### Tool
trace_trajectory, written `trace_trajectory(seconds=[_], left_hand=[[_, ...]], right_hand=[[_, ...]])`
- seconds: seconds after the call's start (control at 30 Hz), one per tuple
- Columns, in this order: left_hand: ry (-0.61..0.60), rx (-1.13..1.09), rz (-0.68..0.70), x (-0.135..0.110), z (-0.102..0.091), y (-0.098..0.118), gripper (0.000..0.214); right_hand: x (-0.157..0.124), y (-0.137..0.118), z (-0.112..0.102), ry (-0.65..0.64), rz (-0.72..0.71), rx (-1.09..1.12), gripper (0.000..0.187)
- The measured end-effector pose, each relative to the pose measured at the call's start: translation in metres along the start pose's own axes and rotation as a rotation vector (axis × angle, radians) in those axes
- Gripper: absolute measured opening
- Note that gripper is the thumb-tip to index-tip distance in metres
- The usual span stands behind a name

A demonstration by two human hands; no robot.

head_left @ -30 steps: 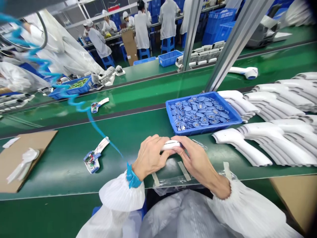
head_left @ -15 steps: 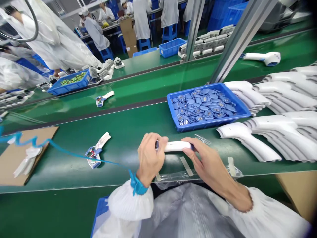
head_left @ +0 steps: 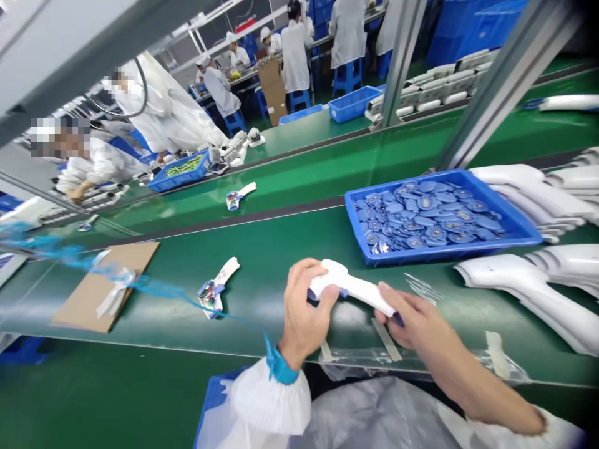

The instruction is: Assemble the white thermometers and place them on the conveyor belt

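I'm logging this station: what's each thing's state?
White device: held at both ends
Left hand: gripping its head
Right hand: gripping its handle
Bench unit: open, insides exposed
Belt unit: open
Blue tray: filled with blue parts
White shells: nested in rows
Cardboard: bearing white pieces
Wrist strap: around left wrist
Far tray: holding green parts

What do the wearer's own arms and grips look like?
The left grip and right grip are ungloved. The left sleeve is loose, white and gathered at its end; beside it is a blue wrist band with a coiled blue cord. The right sleeve is white too, ending farther up, with no band showing.
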State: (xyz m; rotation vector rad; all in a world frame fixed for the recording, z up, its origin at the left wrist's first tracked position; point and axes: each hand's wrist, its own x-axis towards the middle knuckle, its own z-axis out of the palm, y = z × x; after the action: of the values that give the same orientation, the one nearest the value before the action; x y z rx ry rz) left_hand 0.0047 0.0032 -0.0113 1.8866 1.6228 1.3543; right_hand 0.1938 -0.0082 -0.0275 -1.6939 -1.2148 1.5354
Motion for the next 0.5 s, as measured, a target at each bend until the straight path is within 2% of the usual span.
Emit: trace_trajectory(seconds=[0.03, 0.07, 0.1, 0.13, 0.2, 0.27, 0.33, 0.4, 0.5], left_hand=[[0.082, -0.009, -0.021, -0.003, 0.002, -0.003, 0.025], [0.16, 0.002, -0.074, -0.004, 0.007, -0.007, 0.034], [0.216, 0.019, -0.14, -0.003, 0.012, -0.011, 0.043], [0.239, 0.035, -0.205, 0.0, 0.017, -0.015, 0.049], [0.205, 0.06, -0.28, 0.011, 0.028, -0.022, 0.054], [0.153, 0.083, -0.268, 0.023, 0.036, -0.025, 0.056], [0.129, 0.106, -0.235, 0.035, 0.04, -0.026, 0.055], [0.098, 0.089, -0.208, 0.044, 0.04, -0.029, 0.053], [-0.006, 0.006, -0.173, 0.05, 0.031, -0.034, 0.051]], right_hand=[[0.002, 0.001, 0.001, -0.096, 0.103, 0.046, 0.056], [0.004, 0.002, 0.003, -0.176, 0.133, 0.045, 0.056], [0.003, 0.002, 0.006, -0.222, 0.088, -0.003, 0.053], [0.002, 0.003, 0.01, -0.226, -0.024, -0.095, 0.049], [-0.003, 0.004, 0.019, -0.154, -0.353, -0.339, 0.041], [-0.005, 0.006, 0.027, -0.054, -0.586, -0.529, 0.036], [-0.002, 0.006, 0.031, 0.027, -0.681, -0.623, 0.037], [0.005, 0.004, 0.03, 0.077, -0.716, -0.657, 0.037], [0.017, -0.003, 0.021, 0.062, -0.734, -0.658, 0.035]])
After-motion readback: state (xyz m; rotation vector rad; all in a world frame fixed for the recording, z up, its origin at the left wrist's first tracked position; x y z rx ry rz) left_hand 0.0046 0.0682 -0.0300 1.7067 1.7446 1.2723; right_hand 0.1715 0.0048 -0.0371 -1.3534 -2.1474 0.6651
